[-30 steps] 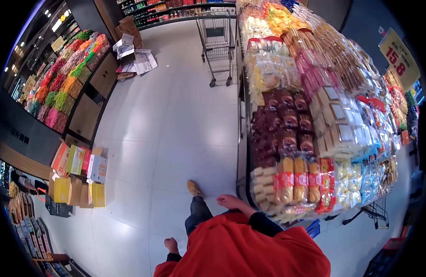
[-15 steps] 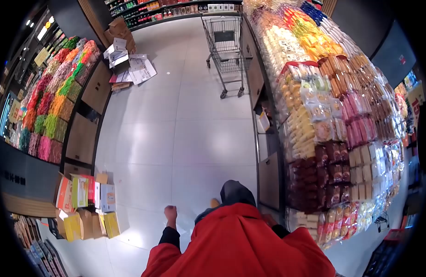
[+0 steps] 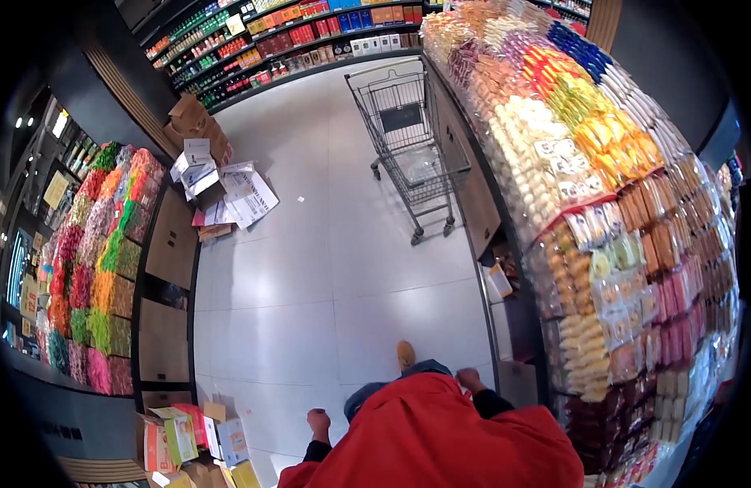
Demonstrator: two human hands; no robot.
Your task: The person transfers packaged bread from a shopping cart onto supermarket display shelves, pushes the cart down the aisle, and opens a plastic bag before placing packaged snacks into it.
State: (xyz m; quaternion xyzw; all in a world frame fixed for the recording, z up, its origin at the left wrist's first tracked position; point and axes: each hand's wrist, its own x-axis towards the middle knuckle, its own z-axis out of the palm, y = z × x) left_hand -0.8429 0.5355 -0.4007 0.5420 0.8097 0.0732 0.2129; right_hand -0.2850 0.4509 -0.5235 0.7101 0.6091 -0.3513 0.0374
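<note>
My left hand (image 3: 318,422) hangs beside the red garment (image 3: 440,431) over the tiled floor, its fingers curled in, and I cannot make out anything inside it. On the other side, my right hand (image 3: 470,380) is near the right display's dark edge; its fingers are too small and partly hidden to read. One tan shoe (image 3: 405,355) shows ahead of the garment. Farther forward, a metal shopping cart (image 3: 408,138) stands against the right display with a clear plastic item in its basket. Packaged snacks (image 3: 587,179) in many colours are heaped on that display.
Flattened cardboard (image 3: 249,195) and brown boxes (image 3: 192,122) lie by the left counter. Colourful wrapped sweets (image 3: 107,260) cover that counter. Open cartons (image 3: 180,439) stand at the lower left. Stocked shelves (image 3: 310,41) curve across the far end.
The cart, cardboard and far shelves appear nearer and lower in view. My left hand has dropped lower, and my right hand shows more clearly than half a second ago.
</note>
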